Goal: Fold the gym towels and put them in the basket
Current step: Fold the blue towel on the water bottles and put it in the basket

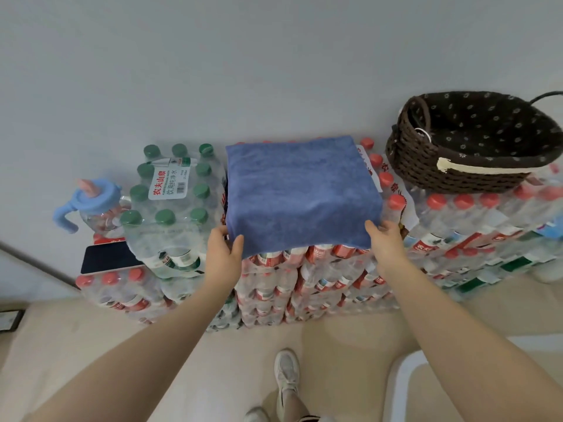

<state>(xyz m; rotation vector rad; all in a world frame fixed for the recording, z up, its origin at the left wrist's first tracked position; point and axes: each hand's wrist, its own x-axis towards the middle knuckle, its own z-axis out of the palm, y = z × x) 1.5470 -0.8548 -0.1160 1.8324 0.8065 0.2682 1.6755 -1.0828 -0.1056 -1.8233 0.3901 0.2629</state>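
Shoe [286,373] on floor, nearest. Both forearms reach fwd. Left hand [224,254]: grip pinches near-left corner of blue towel [301,193], thumb on top. Right hand [385,242]: grip pinches near-right corner, thumb on top. Towel folded, flat on red-cap water bottle packs [320,275]. Green-cap pack [173,196] left, w/ phone [106,257], blue cup [91,205]. Dark woven basket [426,159] far right on packs, apart from towel.

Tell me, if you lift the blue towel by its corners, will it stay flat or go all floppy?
Probably floppy: the blue towel already droops over the front edge of the bottle packs it lies on. It looks like soft, fuzzy cloth, so it is likely light and not slippery. The left hand and right hand pinch its near corners, so the middle would likely sag.
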